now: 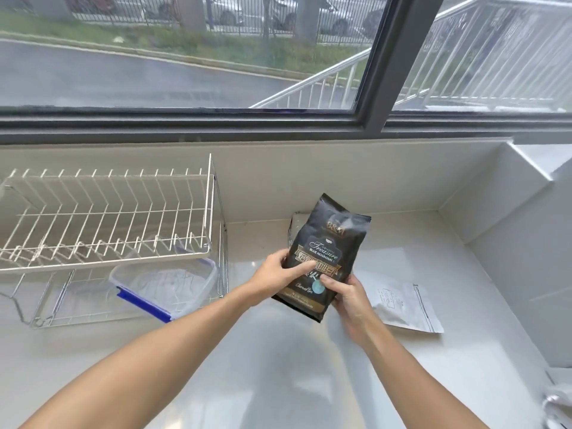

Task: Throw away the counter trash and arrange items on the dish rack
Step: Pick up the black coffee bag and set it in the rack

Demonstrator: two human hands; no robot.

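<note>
I hold a black coffee bag upright above the white counter, near the back wall. My left hand grips its left edge, thumb across the label. My right hand clasps its lower right corner. A two-tier wire dish rack stands at the left with a bare upper tier. On its lower tier lies a clear plastic container with a blue clip, sticking out at the right. A white flat pouch lies on the counter just right of my right hand.
Behind the coffee bag a second dark packet edge shows against the back wall. Something white and crumpled sits at the right edge of the view. A raised ledge bounds the counter on the right, and a window runs along the back.
</note>
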